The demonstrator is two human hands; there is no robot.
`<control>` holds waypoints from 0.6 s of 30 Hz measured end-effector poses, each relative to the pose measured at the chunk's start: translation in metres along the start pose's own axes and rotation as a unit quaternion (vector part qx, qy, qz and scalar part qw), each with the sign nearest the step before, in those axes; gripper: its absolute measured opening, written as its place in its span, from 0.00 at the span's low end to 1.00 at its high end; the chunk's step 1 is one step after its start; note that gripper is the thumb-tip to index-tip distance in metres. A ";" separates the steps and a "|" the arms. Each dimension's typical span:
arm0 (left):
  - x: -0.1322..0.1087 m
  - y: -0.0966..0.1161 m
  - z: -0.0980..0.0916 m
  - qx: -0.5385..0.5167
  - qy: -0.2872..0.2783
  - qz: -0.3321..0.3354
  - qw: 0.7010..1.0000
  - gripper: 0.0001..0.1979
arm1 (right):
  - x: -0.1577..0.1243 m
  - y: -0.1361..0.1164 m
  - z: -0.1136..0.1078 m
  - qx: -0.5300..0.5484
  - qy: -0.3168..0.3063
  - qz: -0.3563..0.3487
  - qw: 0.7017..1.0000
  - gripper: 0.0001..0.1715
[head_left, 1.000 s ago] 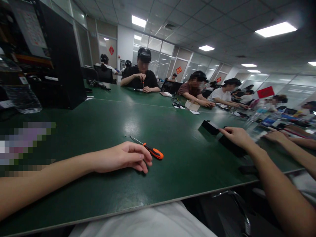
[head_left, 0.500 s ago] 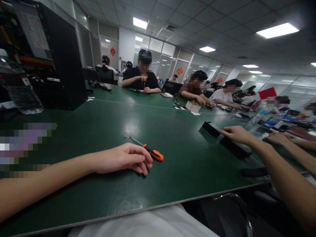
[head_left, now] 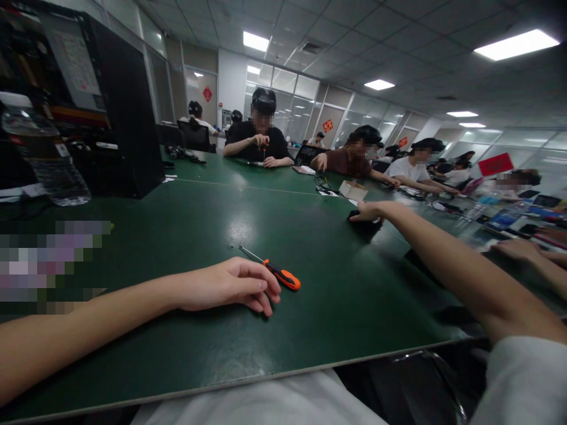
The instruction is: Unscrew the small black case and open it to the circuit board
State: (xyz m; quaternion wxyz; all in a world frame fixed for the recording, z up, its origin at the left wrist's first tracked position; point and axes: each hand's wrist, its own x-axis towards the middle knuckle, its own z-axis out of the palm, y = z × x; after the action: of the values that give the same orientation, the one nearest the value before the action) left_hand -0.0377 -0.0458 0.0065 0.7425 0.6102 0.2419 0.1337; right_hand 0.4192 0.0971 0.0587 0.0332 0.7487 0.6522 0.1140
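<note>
My left hand (head_left: 234, 284) rests on the green table (head_left: 204, 348), its fingers loosely curled and apart with nothing held. Just beyond its fingertips lies a screwdriver (head_left: 283, 275) with an orange and black handle, its tip pointing up and left. My right arm reaches far out over the table, and my right hand (head_left: 372, 211) grips a small black object (head_left: 367, 226), slightly blurred. Another black object (head_left: 420, 264) lies partly hidden behind my right forearm.
At the left stand a black computer case (head_left: 128, 112) and a plastic bottle (head_left: 55, 153). A small open box (head_left: 353, 190) sits beyond my right hand. Several people work around the table; another person's hand (head_left: 518, 251) is at the right.
My right hand has moved forward and left, from beside the black objects to a grip on the nearer-to-centre one. My left hand stays in place. The view has shifted slightly.
</note>
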 end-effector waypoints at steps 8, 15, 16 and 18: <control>0.000 -0.003 0.001 0.067 0.002 0.019 0.998 0.13 | -0.006 -0.151 -0.033 -0.006 -0.094 -0.261 0.961 0.29; -0.007 -0.001 -0.010 0.418 0.333 0.340 0.774 0.12 | -0.119 -0.223 -0.065 0.017 -0.026 -0.486 0.873 0.30; -0.007 0.000 -0.014 0.435 0.348 0.341 0.757 0.14 | -0.135 -0.225 -0.067 0.009 -0.005 -0.502 0.865 0.31; -0.005 0.001 -0.022 0.461 0.329 0.307 0.765 0.16 | -0.165 -0.226 -0.068 -0.008 0.018 -0.509 0.861 0.34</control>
State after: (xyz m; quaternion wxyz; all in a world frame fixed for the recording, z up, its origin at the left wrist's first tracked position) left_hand -0.0533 -0.0292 0.0054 0.1660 0.8392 0.3032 0.4199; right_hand 0.1657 -0.0388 0.0592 0.0814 0.3102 0.9419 0.0998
